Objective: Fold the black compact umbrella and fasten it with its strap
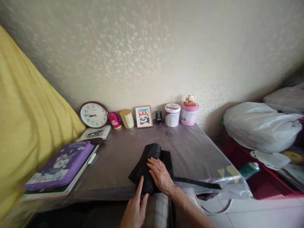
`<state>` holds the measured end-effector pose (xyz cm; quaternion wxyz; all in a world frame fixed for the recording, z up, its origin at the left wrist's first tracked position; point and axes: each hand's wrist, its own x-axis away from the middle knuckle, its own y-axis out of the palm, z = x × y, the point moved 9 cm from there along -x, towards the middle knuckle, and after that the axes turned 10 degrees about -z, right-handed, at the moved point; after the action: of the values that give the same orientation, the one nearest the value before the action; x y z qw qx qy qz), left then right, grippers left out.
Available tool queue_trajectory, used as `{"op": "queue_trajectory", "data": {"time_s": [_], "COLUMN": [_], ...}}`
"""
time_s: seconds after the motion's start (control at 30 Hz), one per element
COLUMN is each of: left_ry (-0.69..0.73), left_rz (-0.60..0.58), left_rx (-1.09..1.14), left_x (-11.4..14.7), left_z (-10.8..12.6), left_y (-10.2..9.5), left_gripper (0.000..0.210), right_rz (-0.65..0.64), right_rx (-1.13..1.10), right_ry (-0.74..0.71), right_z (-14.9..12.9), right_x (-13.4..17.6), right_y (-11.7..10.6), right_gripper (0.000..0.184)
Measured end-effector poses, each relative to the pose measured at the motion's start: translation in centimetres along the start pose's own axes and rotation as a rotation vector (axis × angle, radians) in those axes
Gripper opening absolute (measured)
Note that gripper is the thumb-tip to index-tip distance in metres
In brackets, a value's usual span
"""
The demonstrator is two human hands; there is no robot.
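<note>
A black fabric bundle (148, 166), partly rolled, lies near the front edge of the table; its exact kind cannot be made out. A long black strap (198, 182) runs from it to the right. My right hand (160, 175) rests flat on top of the roll with the fingers stretched out. At the roll's near end is my left hand (136, 202), its index finger and thumb apart and the index finger along the left side of the fabric. The other left fingers are mostly hidden. A small ring (142, 199) shows beside the left thumb.
Along the wall stand a clock (93, 114), several tins and tubs, and a framed panda picture (143, 116). A purple folder (59, 164) lies on books at the left, beside a yellow curtain (28, 126). White bags (261, 126) and a red crate (268, 183) sit at the right.
</note>
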<state>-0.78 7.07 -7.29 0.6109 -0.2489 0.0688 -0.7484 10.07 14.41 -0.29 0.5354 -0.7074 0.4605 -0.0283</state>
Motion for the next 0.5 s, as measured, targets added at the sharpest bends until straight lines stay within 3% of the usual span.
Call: {"op": "queue_trajectory", "data": {"time_s": [0.17,0.3,0.4,0.5], "left_ry": [-0.005,-0.015,-0.011,0.001], "left_rz": [0.035,0.037,0.041,0.044], "left_rx": [0.004,-0.014,-0.022,-0.016], "left_x": [-0.1,0.0,0.1,0.1], "left_z": [-0.3,-0.3,-0.2,-0.2], "left_y": [-0.3,-0.3,-0.3,-0.3], "left_gripper": [0.070,0.072,0.070,0.067], "right_rz": [-0.022,0.016,0.092,0.015], "right_rx": [0.098,0.139,0.123,0.057], "right_ry": [0.035,0.211,0.226,0.013], "right_z": [4.4,8.3,7.8,4.5], "right_x": [-3.6,-6.2,-5.8,-4.9], "right_y": [0.7,-0.6,-1.8,-0.7], "right_gripper": [0.034,0.032,0.031,0.029]}}
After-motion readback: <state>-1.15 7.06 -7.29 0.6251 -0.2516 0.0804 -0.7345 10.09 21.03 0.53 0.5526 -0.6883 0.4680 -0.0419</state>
